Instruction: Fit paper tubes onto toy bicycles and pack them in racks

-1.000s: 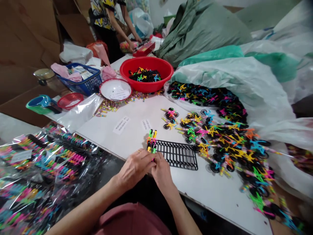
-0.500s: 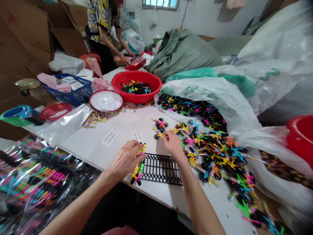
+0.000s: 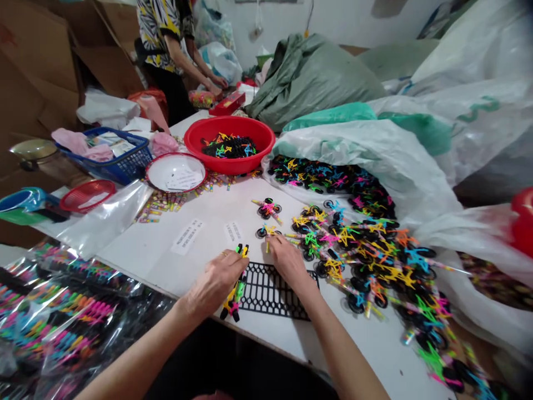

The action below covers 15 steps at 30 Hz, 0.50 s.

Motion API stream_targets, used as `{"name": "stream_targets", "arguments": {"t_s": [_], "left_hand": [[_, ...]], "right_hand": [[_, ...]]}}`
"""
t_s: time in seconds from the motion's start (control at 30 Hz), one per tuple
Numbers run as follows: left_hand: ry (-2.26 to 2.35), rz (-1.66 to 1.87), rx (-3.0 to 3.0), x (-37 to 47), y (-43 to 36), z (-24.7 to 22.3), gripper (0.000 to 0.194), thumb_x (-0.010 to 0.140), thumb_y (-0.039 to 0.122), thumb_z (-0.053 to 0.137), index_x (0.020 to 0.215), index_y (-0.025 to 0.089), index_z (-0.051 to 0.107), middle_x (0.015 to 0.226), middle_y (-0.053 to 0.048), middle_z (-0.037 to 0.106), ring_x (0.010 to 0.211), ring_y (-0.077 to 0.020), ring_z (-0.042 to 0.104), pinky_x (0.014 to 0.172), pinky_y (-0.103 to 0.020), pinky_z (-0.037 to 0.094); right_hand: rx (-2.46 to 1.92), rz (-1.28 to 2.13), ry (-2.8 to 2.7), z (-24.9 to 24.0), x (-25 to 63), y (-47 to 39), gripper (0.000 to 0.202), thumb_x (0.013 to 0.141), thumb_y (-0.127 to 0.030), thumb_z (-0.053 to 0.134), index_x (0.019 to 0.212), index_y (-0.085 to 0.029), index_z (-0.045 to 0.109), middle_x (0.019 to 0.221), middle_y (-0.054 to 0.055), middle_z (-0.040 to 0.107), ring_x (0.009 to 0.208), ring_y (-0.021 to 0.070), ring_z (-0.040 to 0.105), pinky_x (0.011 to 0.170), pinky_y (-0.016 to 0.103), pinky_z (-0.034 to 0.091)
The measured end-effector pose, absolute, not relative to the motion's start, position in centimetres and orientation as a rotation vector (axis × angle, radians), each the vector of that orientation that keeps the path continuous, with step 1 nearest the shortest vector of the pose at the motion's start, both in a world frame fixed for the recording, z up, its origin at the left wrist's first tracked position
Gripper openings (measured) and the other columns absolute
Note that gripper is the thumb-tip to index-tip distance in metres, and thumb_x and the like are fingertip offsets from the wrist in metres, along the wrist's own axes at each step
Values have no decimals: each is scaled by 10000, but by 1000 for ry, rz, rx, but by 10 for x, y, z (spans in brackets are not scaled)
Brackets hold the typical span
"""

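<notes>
Across the white desk (image 3: 208, 222), the pile of toy bicycles (image 3: 375, 261) crowds its right side, the black rack (image 3: 266, 294) lies near its front edge, left hand (image 3: 219, 280) gripping bicycles at the rack's left end, right hand (image 3: 287, 261) pinching a yellow bicycle (image 3: 270, 229) in bare space.

Blue basket (image 3: 131, 165) at far left of the tabletop (image 3: 208, 208), pink cloths (image 3: 97, 153) and papers in it. Red colander (image 3: 77, 201) in front, slip of paper inside. Blue scoop (image 3: 20, 200) left of that, green one (image 3: 19, 217) under it. Jar (image 3: 33, 149) with lid behind them. Cardboard (image 3: 37, 72) stacked at back left. Person (image 3: 160, 41) in patterned top at the far end, arms over a red box (image 3: 228, 104). Grey-green sack (image 3: 312, 83) right of the box. Cord (image 3: 309, 19) hanging on the wall (image 3: 341, 25), cut off at top.
</notes>
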<state>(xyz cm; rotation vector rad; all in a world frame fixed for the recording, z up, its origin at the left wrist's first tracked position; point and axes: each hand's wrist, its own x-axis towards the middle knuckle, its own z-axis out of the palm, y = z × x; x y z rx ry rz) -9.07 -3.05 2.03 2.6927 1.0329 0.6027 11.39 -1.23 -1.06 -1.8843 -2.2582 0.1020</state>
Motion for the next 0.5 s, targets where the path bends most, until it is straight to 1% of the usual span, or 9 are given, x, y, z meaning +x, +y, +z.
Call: {"name": "stream_targets", "arguments": {"t_s": [0.1, 0.13, 0.23, 0.3, 0.37, 0.43, 0.5], "left_hand": [[1068, 633, 2707, -88, -30, 28, 195, 894, 160, 440, 1035, 160, 574, 931, -68, 587, 910, -186, 532, 807, -318, 479], [1088, 645, 2718, -87, -30, 31, 192, 894, 183, 448, 1035, 159, 576, 941, -72, 582, 910, -191, 531, 806, -331, 478], [1064, 626, 2735, -83, -26, 38, 179, 896, 215, 451, 987, 157, 594, 941, -73, 574, 898, -192, 536, 801, -341, 478], [994, 615, 2710, -82, -22, 38, 185, 904, 199, 429, 922, 151, 607, 914, -67, 574, 876, -173, 543, 800, -315, 479], [965, 644, 2665, -83, -19, 34, 199, 909, 187, 414, 897, 143, 608, 914, -67, 577, 869, -158, 548, 804, -293, 477], [958, 692, 2636, -85, -17, 30, 193, 907, 176, 415, 935, 142, 603, 951, -73, 583, 901, -158, 550, 824, -291, 472], [927, 720, 2635, -86, -16, 29, 198, 902, 156, 415, 980, 148, 596, 987, -77, 593, 939, -163, 549, 844, -302, 465]], "right_hand": [[-2167, 143, -2012, -8, 106, -9, 221, 888, -312, 435, 968, -172, 586, 931, 93, 626, 849, 199, 600, 690, 268, 428], [-2243, 170, -1957, -7, 102, -3, 232, 871, -330, 456, 958, -160, 588, 911, 102, 633, 833, 207, 608, 679, 273, 428], [-2339, 312, -1809, -2, 97, 9, 230, 844, -308, 466, 920, -135, 596, 867, 122, 650, 798, 210, 619, 660, 273, 420], [-2230, 499, -1701, -2, 100, 6, 204, 820, -313, 485, 837, -142, 596, 789, 93, 654, 742, 189, 612, 626, 253, 408], [-1982, 691, -1610, -6, 103, -9, 176, 789, -326, 514, 790, -160, 572, 697, 36, 632, 650, 151, 582, 576, 227, 391], [-1750, 805, -1534, -14, 100, -29, 148, 769, -321, 519, 780, -175, 543, 632, -12, 590, 562, 121, 529, 531, 211, 372], [-1638, 869, -1456, -25, 92, -47, 128, 758, -308, 512, 774, -182, 530, 604, -30, 563, 528, 112, 497, 512, 207, 367]]}}
